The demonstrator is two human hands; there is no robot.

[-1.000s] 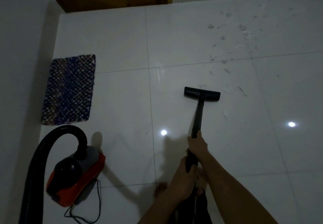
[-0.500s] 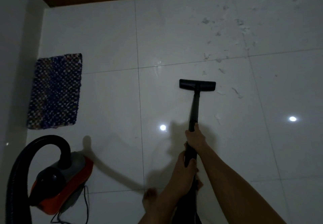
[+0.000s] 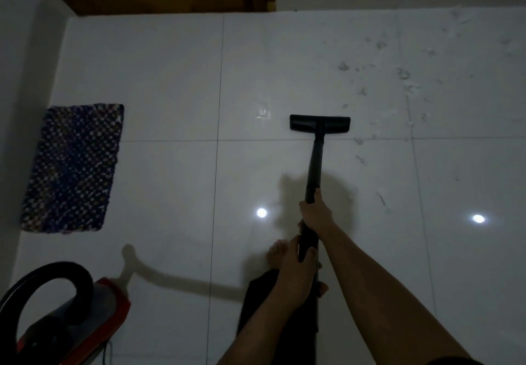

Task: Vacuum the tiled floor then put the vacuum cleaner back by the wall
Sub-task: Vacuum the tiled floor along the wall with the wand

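I grip the black wand point(image 3: 315, 162) two-handed, right hand point(image 3: 314, 215) farther along and left hand point(image 3: 296, 269) nearer me, fingers point(image 3: 317, 197) curled tight round the tube, which I judge lets me steer the floor nozzle point(image 3: 319, 123) flat over the tiled floor point(image 3: 170, 80). It sits just left of the scattered debris point(image 3: 404, 80). The red canister point(image 3: 111, 305) and woven mat point(image 3: 74, 165) crowd the left wall point(image 3: 17, 80), so my open room lies right and far.
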